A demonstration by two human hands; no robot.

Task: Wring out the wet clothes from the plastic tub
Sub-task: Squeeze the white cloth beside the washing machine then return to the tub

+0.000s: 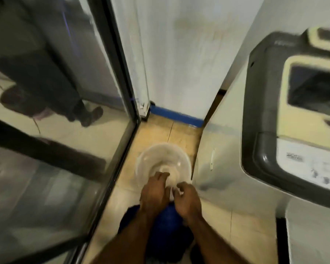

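The plastic tub [141, 164] sits on the floor [179, 134] just ahead of us, between the glass door [65, 130] on the left and the washing machine [265, 111] on the right. Over its near rim we hold the pale cloth [172, 190]: our left hand [154, 193] curls round the far part, reaching deeper into the tub, and our right hand [189, 200] pinches the near end. The bunch seems to run far-to-near between the grips, though blur hides its exact lie.

We reach both forearms down and forward, hands close together. Our left hand [154, 191] points its fingers downward. Our right hand [189, 200] curls its fingers, pinching white cloth [171, 194].
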